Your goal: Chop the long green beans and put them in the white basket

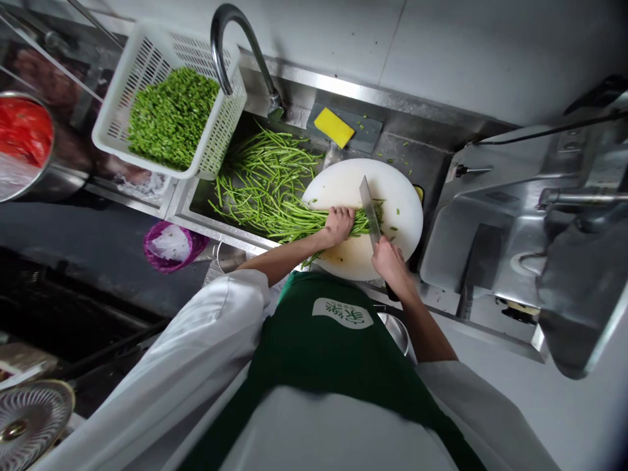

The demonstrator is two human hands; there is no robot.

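The left hand (pixel 338 226) is clenched down on a bundle of long green beans (pixel 275 190) at the middle of the cutting board (pixel 343 186), hiding the stalks beneath it, while the bundle's other end trails off the board's left edge into the sink (pixel 184 208). The right hand (pixel 391 261) grips the knife (pixel 369 206) near the board's front edge; its handle is hidden in the fist, and only the blade shows, edge-down across the beans beside the left hand.

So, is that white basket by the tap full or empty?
Mostly full: chopped green beans heap inside the white basket, near its rim.
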